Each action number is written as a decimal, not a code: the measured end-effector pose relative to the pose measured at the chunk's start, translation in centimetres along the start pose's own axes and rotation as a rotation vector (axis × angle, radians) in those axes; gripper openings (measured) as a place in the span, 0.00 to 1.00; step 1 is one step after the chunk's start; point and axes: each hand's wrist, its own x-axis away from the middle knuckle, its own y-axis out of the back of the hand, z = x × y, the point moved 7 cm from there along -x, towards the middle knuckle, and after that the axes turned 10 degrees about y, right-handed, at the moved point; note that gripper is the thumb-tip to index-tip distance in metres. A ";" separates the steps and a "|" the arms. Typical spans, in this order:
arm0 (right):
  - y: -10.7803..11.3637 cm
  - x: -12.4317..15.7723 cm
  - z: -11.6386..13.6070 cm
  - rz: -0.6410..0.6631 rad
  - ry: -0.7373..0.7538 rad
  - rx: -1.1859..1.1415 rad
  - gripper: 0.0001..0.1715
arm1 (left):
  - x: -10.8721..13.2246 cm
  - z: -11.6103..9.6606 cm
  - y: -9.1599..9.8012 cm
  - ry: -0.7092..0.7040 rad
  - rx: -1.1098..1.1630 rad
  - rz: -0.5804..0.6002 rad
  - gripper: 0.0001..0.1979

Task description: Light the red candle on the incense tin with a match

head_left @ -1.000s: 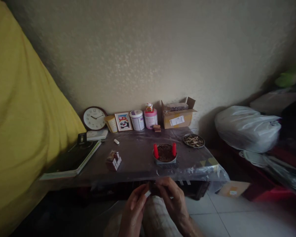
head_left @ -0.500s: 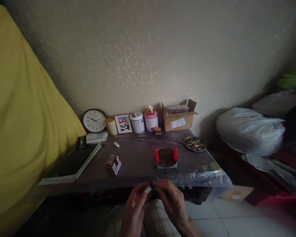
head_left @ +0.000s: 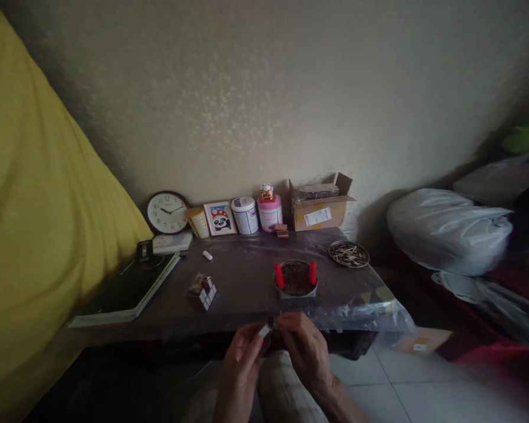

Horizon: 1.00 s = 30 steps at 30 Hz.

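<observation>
Here, we are seeing a cube (head_left: 206, 294) on the surface (head_left: 242, 276); our left hand (head_left: 241, 356) is gripping a small box (head_left: 265, 330) near the front edge; our right hand (head_left: 306, 351) is hovering beside it, whether closed we cannot tell; farther right, a plate (head_left: 350, 266) is holding sticks (head_left: 349, 255).

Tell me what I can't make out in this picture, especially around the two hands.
Head view: much of the small object, hidden by the left hand.
Head view: whatever the right hand may pinch, too small and dim.
Head view: the bottom of the cardboard box, behind its front wall.
Head view: what the white bag holds, covered by its plastic.
Head view: the green thing, blurred near the right edge.
</observation>
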 end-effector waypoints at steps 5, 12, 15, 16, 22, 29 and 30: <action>0.6 -0.3 -0.3 -0.024 -0.021 0.031 0.10 | -0.1 0.1 0.1 -0.006 0.016 -0.011 0.13; 2.1 -2.0 3.0 -0.087 0.083 -0.020 0.15 | -0.4 0.1 0.4 0.020 0.028 -0.060 0.15; 0.9 -1.5 1.7 -0.017 0.097 0.025 0.12 | -0.1 -0.3 0.2 -0.010 0.028 -0.050 0.16; 0.2 -1.1 0.7 0.018 0.079 0.055 0.11 | 0.1 -0.4 0.1 -0.020 0.019 -0.040 0.15; 0.7 0.3 -4.6 -0.112 -0.122 0.183 0.07 | 0.7 -0.3 0.5 -0.023 -0.021 -0.039 0.13; 1.5 -0.3 -2.9 -0.140 -0.287 -0.007 0.06 | 0.9 -0.5 0.0 -0.027 -0.025 -0.006 0.11; 1.3 -0.3 -2.5 -0.128 -0.288 -0.028 0.05 | 1.0 -0.6 -0.2 -0.030 -0.023 0.005 0.11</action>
